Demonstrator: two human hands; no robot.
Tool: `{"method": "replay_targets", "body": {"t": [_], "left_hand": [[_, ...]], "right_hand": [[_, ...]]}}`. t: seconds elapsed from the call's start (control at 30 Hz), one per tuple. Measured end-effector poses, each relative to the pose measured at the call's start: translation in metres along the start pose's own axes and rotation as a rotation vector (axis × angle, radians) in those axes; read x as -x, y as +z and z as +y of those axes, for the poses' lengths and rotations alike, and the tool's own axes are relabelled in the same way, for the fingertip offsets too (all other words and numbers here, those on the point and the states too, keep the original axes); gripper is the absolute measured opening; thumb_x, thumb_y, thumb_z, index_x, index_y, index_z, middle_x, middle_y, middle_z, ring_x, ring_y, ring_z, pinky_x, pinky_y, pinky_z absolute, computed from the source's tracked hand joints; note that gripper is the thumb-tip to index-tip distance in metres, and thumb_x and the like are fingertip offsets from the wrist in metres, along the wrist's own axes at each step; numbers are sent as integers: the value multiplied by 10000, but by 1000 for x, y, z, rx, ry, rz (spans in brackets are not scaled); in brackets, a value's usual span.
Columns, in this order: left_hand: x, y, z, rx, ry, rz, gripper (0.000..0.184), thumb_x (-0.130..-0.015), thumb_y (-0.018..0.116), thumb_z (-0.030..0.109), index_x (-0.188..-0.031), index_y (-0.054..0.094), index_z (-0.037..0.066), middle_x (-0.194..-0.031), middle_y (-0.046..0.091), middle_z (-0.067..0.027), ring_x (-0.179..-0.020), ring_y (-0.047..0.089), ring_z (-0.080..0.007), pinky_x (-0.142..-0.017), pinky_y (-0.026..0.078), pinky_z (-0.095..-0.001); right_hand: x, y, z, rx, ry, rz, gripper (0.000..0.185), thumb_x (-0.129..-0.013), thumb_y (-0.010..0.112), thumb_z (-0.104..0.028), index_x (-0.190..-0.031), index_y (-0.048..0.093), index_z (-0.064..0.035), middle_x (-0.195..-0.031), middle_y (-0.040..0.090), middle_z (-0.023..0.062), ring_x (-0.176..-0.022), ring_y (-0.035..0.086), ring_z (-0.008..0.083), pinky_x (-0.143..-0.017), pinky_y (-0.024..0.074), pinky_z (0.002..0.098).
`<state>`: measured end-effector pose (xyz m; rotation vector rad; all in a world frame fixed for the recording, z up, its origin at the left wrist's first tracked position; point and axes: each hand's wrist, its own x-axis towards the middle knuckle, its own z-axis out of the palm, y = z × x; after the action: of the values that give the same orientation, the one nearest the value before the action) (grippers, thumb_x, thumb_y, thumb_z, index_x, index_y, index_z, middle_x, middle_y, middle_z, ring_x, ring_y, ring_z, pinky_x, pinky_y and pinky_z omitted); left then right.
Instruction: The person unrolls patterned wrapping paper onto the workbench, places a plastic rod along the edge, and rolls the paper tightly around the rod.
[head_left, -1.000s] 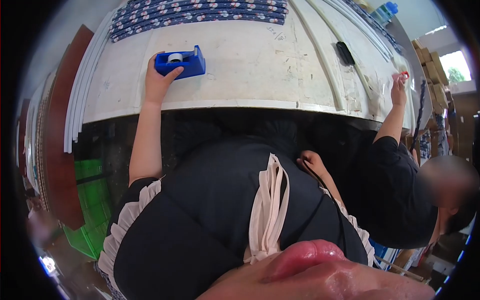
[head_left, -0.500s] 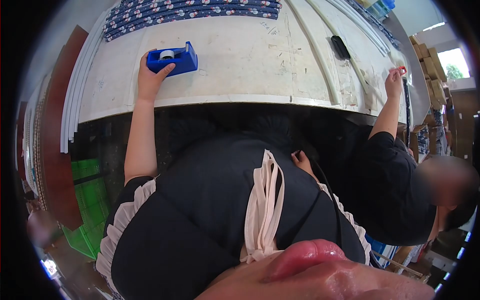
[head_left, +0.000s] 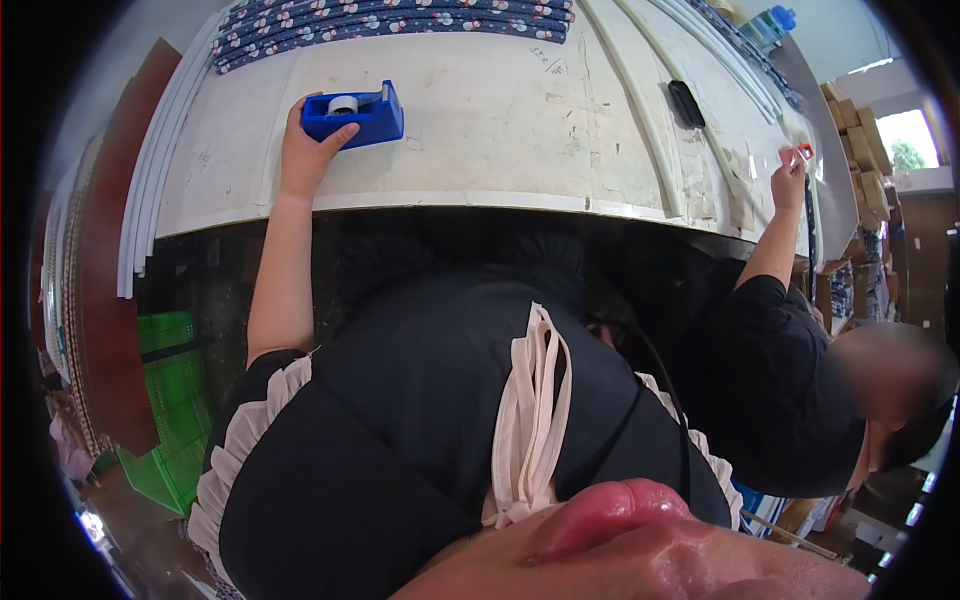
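My left hand [head_left: 318,140] is closed around the left end of a blue tape dispenser [head_left: 375,122], its thumb along the near side. A pale roll of tape [head_left: 343,104] sits in the dispenser, which stands on the white worktable [head_left: 470,130] near its front edge. Down by my side, below the table edge, my right hand [head_left: 602,333] is almost wholly hidden behind my dark apron [head_left: 410,380]. Only a sliver of it shows, and its fingers cannot be made out.
Rolled or folded navy fabric with a snowman print [head_left: 400,22] lies at the back. Long white strips [head_left: 640,110] and a black case-like object [head_left: 686,104] lie to the right. A co-worker's hand [head_left: 790,180] holds a small red item. Green crates [head_left: 175,400] stand below left.
My right hand has slipped back behind my apron, nearly out of sight. My left hand keeps its hold on the dispenser. The co-worker's hand has shifted slightly, and the view has tilted a little.
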<state>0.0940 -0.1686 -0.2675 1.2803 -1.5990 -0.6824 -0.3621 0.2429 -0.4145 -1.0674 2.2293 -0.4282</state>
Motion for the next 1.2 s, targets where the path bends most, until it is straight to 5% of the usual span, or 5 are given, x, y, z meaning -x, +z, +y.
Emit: {"method": "replay_targets", "body": {"t": [0.4,0.57,0.87,0.9,1.2], "left_hand": [[-2,2,-10,58,44,-5,802,-762,942,304,-1388,537,8,-1253,660,-151,-1130,655,-234,-983,537,-335],[-6,3,-18,45,22,18,811,-762,942,294,-1406,531,22,-1273,643,-146,-1160,625,-243,-1023,496,-341],[-4,3,-19,53,32,-7,809,-795,928,315,-1424,511,24,-1312,624,-150,-1210,600,-254,-1068,467,-360],[-4,3,-19,62,30,-8,815,-794,930,327,-1424,511,23,-1312,625,-151,-1213,600,-257,-1072,466,-361],[-5,3,-21,57,28,-5,834,-792,931,363,-1429,510,28,-1326,623,-161,-1223,601,-268,-1078,467,-363]], "right_hand": [[12,-11,29,-264,39,-94,147,-958,648,-159,-1018,669,-26,-868,681,85,-857,647,183,-792,520,351],[23,-16,9,-377,127,-245,244,-955,635,-175,-1140,682,-23,-949,703,121,-950,673,210,-843,531,370],[33,-10,60,-239,-118,-499,341,-941,671,-240,-1205,676,-24,-1118,741,185,-1085,705,295,-919,533,416],[33,-4,61,-295,-117,-441,345,-966,639,-281,-1188,676,-20,-1100,727,230,-1079,706,371,-903,545,448],[6,13,29,21,48,-127,343,-979,631,-310,-1161,679,-23,-1106,717,246,-1097,683,416,-896,543,479]]}}
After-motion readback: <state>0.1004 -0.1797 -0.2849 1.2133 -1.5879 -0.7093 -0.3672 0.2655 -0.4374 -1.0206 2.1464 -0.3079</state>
